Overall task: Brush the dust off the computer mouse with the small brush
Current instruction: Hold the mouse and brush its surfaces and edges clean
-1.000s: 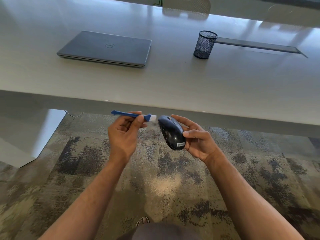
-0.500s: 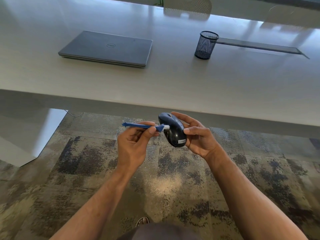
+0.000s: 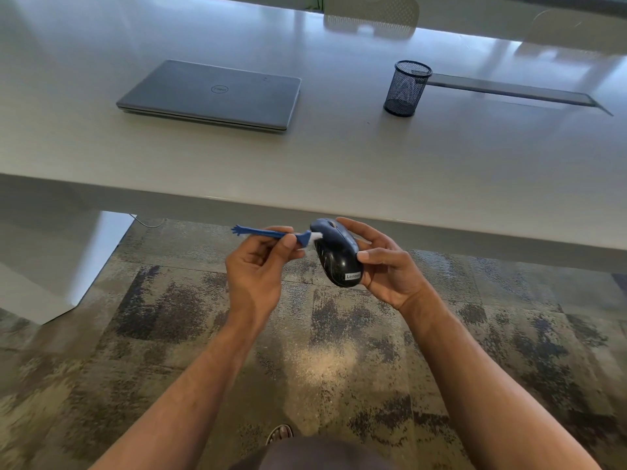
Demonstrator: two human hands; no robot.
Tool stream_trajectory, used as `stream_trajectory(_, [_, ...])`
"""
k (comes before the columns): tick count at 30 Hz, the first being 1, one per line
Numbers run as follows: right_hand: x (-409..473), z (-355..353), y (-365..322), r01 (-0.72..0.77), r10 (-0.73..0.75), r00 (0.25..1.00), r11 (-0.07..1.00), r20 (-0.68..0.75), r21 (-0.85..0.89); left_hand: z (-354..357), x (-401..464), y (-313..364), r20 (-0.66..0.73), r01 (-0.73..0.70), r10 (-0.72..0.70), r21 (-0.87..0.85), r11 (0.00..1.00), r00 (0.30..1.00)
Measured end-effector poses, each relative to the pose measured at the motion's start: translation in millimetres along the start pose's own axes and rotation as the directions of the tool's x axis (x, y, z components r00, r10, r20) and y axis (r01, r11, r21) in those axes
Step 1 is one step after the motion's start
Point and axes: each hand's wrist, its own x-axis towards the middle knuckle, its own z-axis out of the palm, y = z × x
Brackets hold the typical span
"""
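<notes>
A black computer mouse [image 3: 336,256] with a white label near its lower end is held in the air below the table edge. My right hand [image 3: 386,269] grips it from the right, fingers over its top and thumb at its side. My left hand [image 3: 258,262] pinches the blue handle of a small brush [image 3: 271,234], which lies nearly level and points right. The brush's white bristles touch the upper left side of the mouse.
A white table [image 3: 339,164] stretches ahead, its front edge just above my hands. On it lie a shut grey laptop [image 3: 213,95] at the left and a black mesh pen cup [image 3: 406,88] at the right. Patterned carpet [image 3: 305,351] lies below.
The brush swept right and down across the mouse's left side, then back up to its upper part. My right hand tilted the mouse slightly.
</notes>
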Motion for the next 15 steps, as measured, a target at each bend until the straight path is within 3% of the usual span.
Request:
stream_trajectory(4, [-1.4, -3.0, -0.9, -0.001, 0.001, 1.0, 1.0, -0.011, 0.0, 2.5, -11.9, -1.4, 0.061, -0.011, 0.013, -0.024, 1.0, 0.998])
stream_trajectory(10, [-3.2, -2.0, 0.4, -0.017, 0.017, 1.0, 1.0, 0.01, 0.012, -4.5, 8.4, 2.5, -0.144, 0.03, -0.037, -0.047, 0.998, 0.989])
stream_trajectory(15, [-1.7, 1.7, 1.5, -0.02, 0.02, 1.0, 1.0, 0.017, 0.0, -0.1, 10.4, 2.8, -0.129, 0.077, -0.077, -0.012, 0.997, 0.989])
